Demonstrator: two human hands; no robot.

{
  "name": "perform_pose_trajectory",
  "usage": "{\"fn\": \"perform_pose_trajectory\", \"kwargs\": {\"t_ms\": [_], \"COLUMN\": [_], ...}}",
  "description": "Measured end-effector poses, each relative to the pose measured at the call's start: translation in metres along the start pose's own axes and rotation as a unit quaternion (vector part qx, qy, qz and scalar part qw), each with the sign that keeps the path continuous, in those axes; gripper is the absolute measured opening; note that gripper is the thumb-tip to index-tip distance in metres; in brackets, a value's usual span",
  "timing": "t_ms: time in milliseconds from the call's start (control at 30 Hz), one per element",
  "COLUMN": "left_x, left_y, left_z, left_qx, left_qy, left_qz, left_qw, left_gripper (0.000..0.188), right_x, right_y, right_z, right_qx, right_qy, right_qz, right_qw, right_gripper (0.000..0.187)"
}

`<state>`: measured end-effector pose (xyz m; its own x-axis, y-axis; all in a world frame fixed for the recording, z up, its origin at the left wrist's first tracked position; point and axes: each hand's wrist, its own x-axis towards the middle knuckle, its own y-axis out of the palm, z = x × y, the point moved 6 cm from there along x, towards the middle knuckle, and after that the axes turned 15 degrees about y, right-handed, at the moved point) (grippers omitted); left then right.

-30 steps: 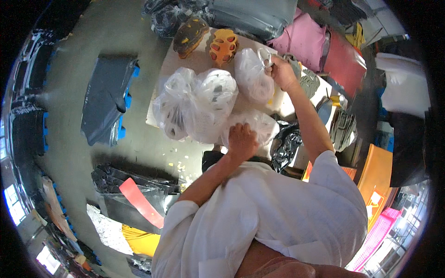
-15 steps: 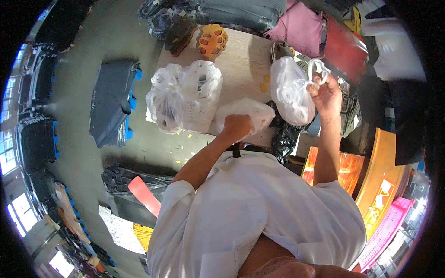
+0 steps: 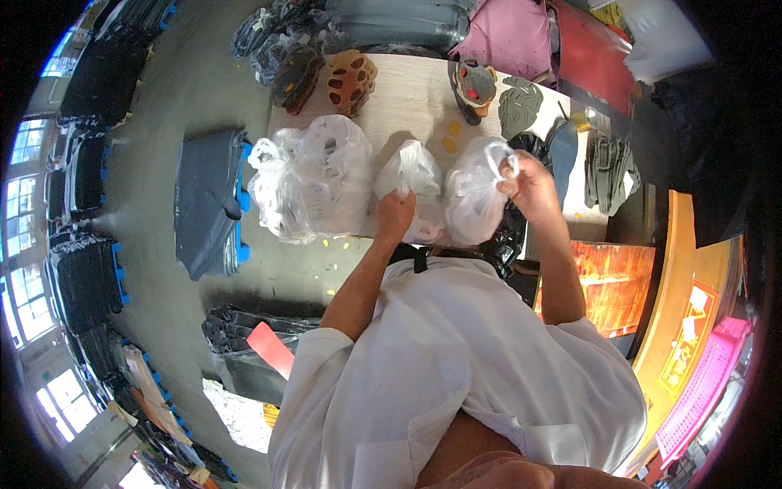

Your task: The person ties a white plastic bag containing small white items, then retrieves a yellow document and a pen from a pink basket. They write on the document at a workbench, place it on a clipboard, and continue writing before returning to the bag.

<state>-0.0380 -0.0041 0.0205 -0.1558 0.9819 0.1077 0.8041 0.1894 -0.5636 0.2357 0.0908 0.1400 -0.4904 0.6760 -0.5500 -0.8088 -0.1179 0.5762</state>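
Observation:
On the pale table (image 3: 407, 98) stand three white translucent plastic bags side by side. My left hand (image 3: 397, 213) pinches the near side of the middle plastic bag (image 3: 411, 167). My right hand (image 3: 533, 189) grips the looped handles of the right plastic bag (image 3: 474, 200), which looks full and rounded. What these two bags contain cannot be made out. The left plastic bag (image 3: 334, 175), larger and tied in a knot, stands untouched, with round or rolled shapes showing faintly through it. A crumpled black plastic bag (image 3: 507, 236) lies partly behind my right hand.
Along the table's far side lie stacks of cut pieces: a brown stack with holes (image 3: 352, 81), a dark stack (image 3: 298, 79) and a grey-orange stack (image 3: 475, 85). Grey-green cut pieces (image 3: 520, 106) lie at right. Black sheets on a blue pallet (image 3: 210, 204) stand on the floor at left.
My right hand has brought its bag leftward, close to the middle one. The middle bag now stands more upright in my left hand. The view has shifted slightly.

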Motion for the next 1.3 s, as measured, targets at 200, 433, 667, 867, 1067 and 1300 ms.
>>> {"fn": "perform_pose_trajectory", "kwargs": {"t_ms": [200, 433, 667, 867, 1067, 1300], "left_x": [0.001, 0.019, 0.018, 0.021, 0.022, 0.029], "left_y": [-0.019, -0.046, -0.021, 0.020, 0.053, 0.061], "left_z": [-0.033, -0.085, -0.078, -0.046, -0.051, -0.054], "left_qx": [0.028, -0.153, -0.437, -0.627, -0.621, -0.539], "left_qy": [-0.010, -0.044, -0.087, -0.249, -0.216, -0.179], "left_qz": [0.037, 0.086, 0.162, 0.134, 0.160, 0.231], "left_qw": [0.999, 0.983, 0.881, 0.726, 0.736, 0.790], "left_gripper": [0.044, 0.031, 0.029, 0.045, 0.026, 0.016], "right_x": [0.059, 0.052, 0.048, 0.063, 0.069, 0.072], "right_y": [-0.008, 0.024, 0.025, 0.018, 0.041, 0.031], "right_z": [-0.036, -0.025, -0.007, -0.010, -0.026, -0.024], "right_qx": [-0.049, -0.317, -0.541, -0.381, -0.423, -0.577], "right_qy": [0.038, -0.044, -0.128, 0.060, 0.068, 0.102], "right_qz": [-0.029, -0.113, -0.209, -0.160, -0.105, -0.108], "right_qw": [0.998, 0.941, 0.804, 0.909, 0.898, 0.803], "right_gripper": [0.013, 0.012, 0.018, 0.022, 0.019, 0.034]}}
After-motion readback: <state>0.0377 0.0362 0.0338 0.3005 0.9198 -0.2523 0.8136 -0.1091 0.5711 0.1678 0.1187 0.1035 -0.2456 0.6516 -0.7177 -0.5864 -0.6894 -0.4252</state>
